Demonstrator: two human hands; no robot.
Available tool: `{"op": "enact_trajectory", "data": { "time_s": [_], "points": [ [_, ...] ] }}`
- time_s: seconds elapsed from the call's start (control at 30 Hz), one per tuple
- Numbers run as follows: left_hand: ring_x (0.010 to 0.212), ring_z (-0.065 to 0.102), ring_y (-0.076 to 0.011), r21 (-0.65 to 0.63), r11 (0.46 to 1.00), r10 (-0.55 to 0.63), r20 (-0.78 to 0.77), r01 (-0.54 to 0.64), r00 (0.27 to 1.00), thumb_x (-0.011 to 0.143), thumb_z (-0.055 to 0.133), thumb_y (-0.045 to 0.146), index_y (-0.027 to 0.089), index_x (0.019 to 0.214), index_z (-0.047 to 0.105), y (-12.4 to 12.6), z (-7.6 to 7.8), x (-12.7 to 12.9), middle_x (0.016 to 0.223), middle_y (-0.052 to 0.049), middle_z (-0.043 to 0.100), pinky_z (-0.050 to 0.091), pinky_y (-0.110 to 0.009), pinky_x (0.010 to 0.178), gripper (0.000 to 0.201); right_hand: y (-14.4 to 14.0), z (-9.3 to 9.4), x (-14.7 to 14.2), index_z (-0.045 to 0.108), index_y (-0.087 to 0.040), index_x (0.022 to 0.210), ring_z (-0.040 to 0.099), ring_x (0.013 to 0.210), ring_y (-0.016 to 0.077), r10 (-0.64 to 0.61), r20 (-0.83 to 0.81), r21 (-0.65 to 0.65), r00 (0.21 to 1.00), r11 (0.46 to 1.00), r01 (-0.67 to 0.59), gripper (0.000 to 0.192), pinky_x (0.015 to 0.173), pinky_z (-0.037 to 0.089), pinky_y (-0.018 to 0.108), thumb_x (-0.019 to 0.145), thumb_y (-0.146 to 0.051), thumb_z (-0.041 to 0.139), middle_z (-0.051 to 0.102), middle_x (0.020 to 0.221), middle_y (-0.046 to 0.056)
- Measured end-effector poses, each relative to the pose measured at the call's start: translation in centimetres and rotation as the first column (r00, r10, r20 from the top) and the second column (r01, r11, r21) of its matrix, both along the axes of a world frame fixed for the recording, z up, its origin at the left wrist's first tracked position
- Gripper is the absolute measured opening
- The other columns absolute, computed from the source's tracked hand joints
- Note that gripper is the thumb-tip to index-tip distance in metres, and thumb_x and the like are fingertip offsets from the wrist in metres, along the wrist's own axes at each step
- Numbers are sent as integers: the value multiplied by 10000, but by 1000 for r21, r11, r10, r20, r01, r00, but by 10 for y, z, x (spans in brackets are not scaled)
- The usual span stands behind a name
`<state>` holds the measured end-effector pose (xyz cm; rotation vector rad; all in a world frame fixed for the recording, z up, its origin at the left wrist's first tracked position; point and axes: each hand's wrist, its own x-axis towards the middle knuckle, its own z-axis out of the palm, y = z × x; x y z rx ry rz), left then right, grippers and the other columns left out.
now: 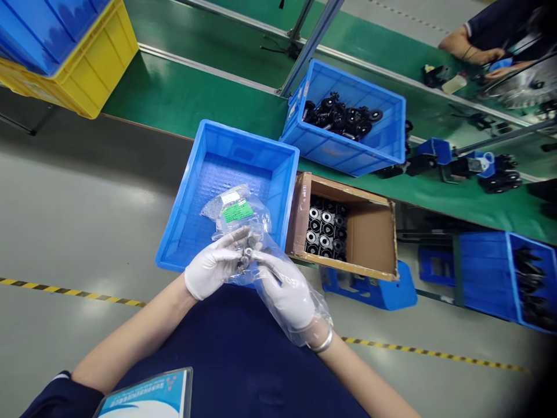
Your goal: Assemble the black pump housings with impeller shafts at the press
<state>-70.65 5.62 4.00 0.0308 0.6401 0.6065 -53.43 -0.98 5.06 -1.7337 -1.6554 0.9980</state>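
My left hand [213, 264], in a white glove, is closed on the outside of a clear plastic bag [261, 223]. My right hand [285, 293], also gloved, reaches inside this bag, the plastic covering it up to the wrist. Between the fingertips of both hands are small metal parts [247, 253], their exact kind too small to make out. A green label [237, 211] shows at the bag's far end. Under the hands stands a blue bin [200, 154], and a second bag [212, 208] of small pieces lies in it.
Right of the bin, a cardboard box [369, 232] holds rows of black and silver round parts. Behind it, a blue crate [348, 148] contains black parts. Yellow and blue crates [102, 64] stack at left. A co-worker's arm [465, 46] shows across the green bench [174, 87].
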Motion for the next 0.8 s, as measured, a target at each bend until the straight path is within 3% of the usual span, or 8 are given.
{"op": "enact_trajectory", "data": {
  "time_s": [0.1,0.17,0.37,0.53,0.8],
  "points": [
    [1074,660,-202,-5,1000,19,-8,-19,1000,779,591,-24,147,1240,594,1,-4,-1,1284,-108,624,530,-284,925,492,3,-4,-1,640,-223,1221,620,1162,205,-150,-40,-45,988,988,148,326,1067,472,380,930,-243,493,663,1251,40],
    [1023,681,-198,-22,1000,17,-23,-17,1000,782,592,-27,141,1239,587,1,-6,0,1255,-113,639,549,-277,884,486,6,-6,-2,628,-213,1241,601,1193,206,-182,-10,-69,983,981,181,345,1087,456,383,928,-243,486,650,1273,44],
    [829,715,-162,-107,994,-17,-107,6,994,785,614,-43,118,1206,584,1,-9,1,1069,-111,710,579,-238,737,452,15,-10,2,592,-232,1300,571,1235,225,-127,73,-173,989,975,138,405,1111,427,412,932,-389,530,617,1324,42],
    [768,709,-138,-112,994,-25,-118,12,993,798,621,-33,113,1146,644,3,-7,3,897,-74,732,571,-207,734,378,21,-10,5,577,-276,1324,558,1250,224,-99,38,-263,994,959,106,411,1117,414,420,935,-403,535,600,1346,13],
    [851,712,-189,-104,994,-42,-148,27,988,858,587,39,111,1136,650,8,-12,4,987,-108,731,592,-289,745,295,35,2,10,649,-264,1227,623,1160,219,-76,30,-249,997,965,81,346,1066,472,405,946,-307,451,691,1196,2]
  ]
}}
